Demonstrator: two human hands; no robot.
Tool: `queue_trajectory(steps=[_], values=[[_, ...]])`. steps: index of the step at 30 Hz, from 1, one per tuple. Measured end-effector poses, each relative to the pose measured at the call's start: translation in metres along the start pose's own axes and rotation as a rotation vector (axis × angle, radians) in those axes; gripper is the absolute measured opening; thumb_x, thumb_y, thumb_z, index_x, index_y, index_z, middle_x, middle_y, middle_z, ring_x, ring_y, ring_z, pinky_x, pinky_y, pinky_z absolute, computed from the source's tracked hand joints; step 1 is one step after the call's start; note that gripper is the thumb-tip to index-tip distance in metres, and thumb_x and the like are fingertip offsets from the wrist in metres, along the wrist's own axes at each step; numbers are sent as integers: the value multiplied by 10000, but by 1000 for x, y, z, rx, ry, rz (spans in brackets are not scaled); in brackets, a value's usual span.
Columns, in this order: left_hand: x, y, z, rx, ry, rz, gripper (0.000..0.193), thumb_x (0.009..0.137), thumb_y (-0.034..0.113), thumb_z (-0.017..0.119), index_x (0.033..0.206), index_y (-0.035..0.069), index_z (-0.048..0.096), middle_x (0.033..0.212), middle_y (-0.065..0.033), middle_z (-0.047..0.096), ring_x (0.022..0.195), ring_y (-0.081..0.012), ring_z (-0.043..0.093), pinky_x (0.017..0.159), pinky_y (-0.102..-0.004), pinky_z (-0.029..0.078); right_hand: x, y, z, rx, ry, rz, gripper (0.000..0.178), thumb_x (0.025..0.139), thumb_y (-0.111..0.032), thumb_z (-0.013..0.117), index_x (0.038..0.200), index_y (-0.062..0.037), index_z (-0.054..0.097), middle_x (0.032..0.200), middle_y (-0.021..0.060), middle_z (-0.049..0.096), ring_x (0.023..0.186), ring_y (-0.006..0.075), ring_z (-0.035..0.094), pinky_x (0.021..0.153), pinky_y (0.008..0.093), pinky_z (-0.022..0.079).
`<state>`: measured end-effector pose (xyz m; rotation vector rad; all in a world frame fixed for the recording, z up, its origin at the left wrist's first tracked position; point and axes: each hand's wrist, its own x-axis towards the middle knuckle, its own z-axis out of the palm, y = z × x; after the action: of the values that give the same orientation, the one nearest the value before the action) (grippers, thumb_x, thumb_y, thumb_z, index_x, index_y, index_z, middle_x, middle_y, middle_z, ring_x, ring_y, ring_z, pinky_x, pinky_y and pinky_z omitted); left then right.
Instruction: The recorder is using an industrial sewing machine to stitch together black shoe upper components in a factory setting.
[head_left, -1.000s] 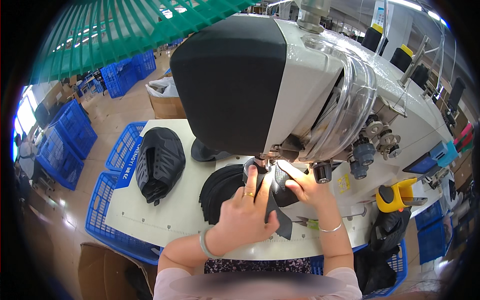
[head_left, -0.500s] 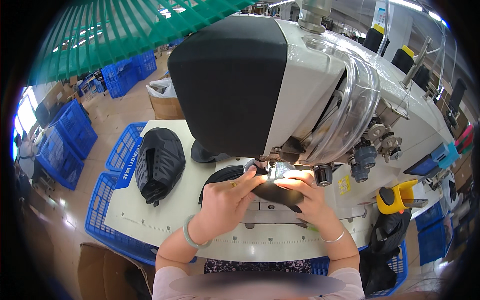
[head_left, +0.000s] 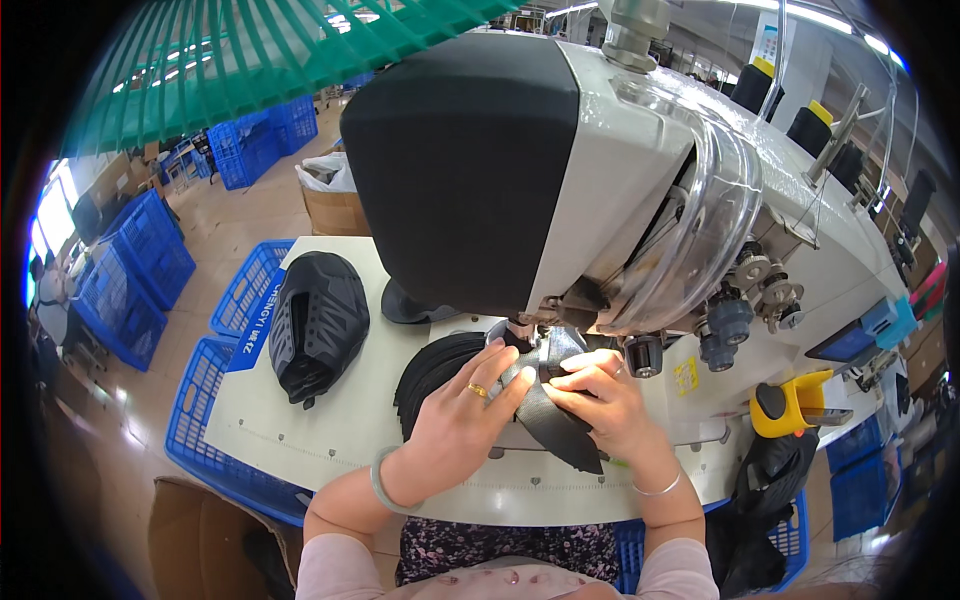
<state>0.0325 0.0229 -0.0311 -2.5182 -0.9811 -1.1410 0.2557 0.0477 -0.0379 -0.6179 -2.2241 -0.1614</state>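
A black shoe upper lies under the needle area of a sewing machine, its pointed end hanging toward me. My left hand, with a gold ring, grips the upper's left side, fingertips close to the presser foot. On the other side my right hand pinches the right edge between thumb and bent fingers. Beside my left hand is a fanned stack of black upper pieces, partly covered by that hand. The needle tip is too small to make out.
A shaped black shoe upper rests on the white table at left. Another dark piece lies below the machine head. Blue crates flank the table, and a yellow holder stands at right. A green slatted cover hangs overhead.
The upper between my hands has turned and flattened, its pointed end now reaching lower. My left hand has opened out a little and uncovers more of the stack; the right has shifted slightly.
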Motion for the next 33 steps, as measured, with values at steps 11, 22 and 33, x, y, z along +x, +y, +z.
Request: queue_trajectory(steps=[11, 22, 33], values=[[10, 4, -6, 59, -12, 30, 409, 689, 7, 613, 1098, 1, 627, 1144, -161, 559, 1093, -352, 604, 894, -387, 545, 0, 2, 2, 20, -9, 10, 275, 660, -127, 733, 929, -68, 725, 954, 47, 623, 940, 265, 553, 858, 386, 446], [18, 0, -2, 51, 18, 23, 406, 688, 7, 605, 1093, 1, 632, 1136, -139, 548, 1079, -332, 590, 845, -370, 546, 0, 11, 5, 38, 57, 27, 270, 675, -109, 713, 942, -71, 723, 991, 71, 621, 960, 273, 568, 876, 390, 452], [23, -19, 7, -235, 171, -171, 205, 727, 39, 711, 931, 46, 687, 846, -36, 668, 691, -206, 630, 594, -296, 520, 3, 9, 2, -84, 12, -52, 466, 587, -28, 749, 1045, -106, 715, 1081, 55, 645, 975, 247, 589, 873, 383, 480]])
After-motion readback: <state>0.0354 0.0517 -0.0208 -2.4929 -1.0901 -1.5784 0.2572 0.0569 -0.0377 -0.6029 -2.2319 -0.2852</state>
